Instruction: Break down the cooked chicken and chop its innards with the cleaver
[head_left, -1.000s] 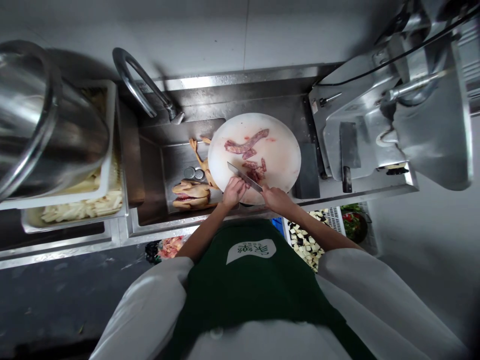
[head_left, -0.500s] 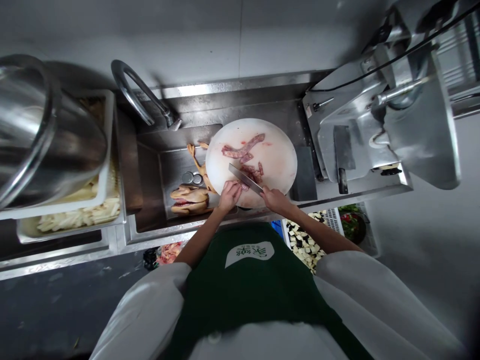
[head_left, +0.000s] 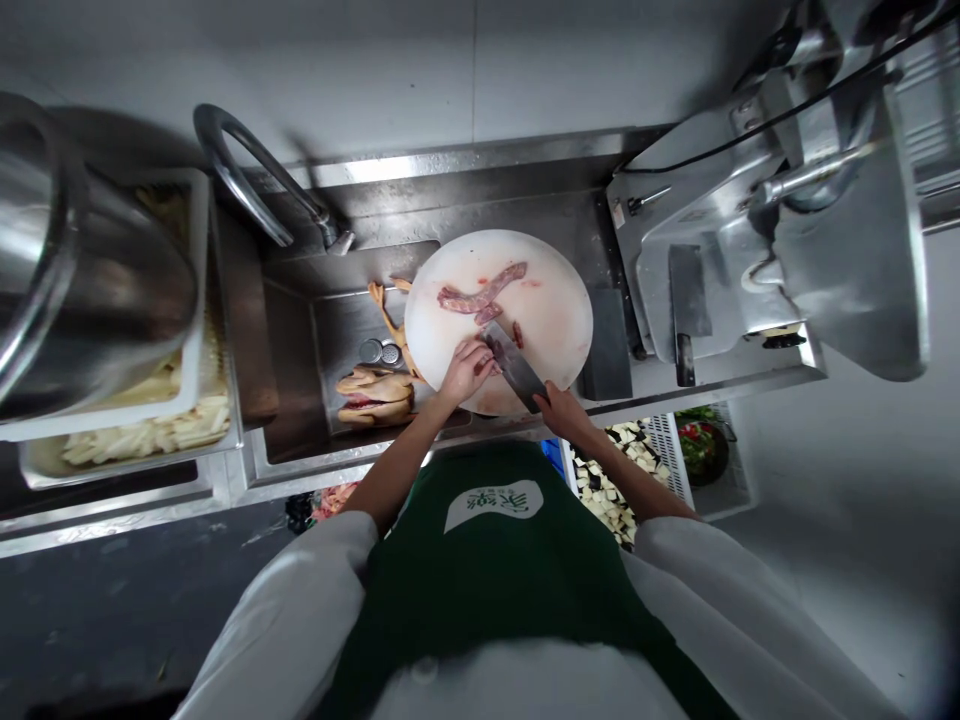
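My right hand (head_left: 564, 408) grips the handle of a cleaver (head_left: 516, 368), its broad blade turned flatter and slanting up to the left over a round white cutting board (head_left: 559, 290). My left hand (head_left: 468, 370) is at the blade's left side, fingers bent in; what they hold is mostly hidden, with a bit of pink showing by the fingertips. Behind the blade lie a long strip of raw meat (head_left: 484, 290) and a short piece of meat (head_left: 487, 314). A small meat scrap (head_left: 517, 334) rests just right of the blade.
A whole plucked bird (head_left: 375, 396) lies in the sink (head_left: 296, 350) on the left, under a curved faucet (head_left: 240, 175). Another cleaver (head_left: 688, 295) lies right of a dark block (head_left: 609, 345). Cut vegetables fill a crate (head_left: 611, 490) below. A large metal pot (head_left: 112, 270) stands far left.
The cleaver has shifted right and its blade has tilted flatter. My left hand has moved up and right, close to the blade. The chopped meat pieces are now mostly out of sight.
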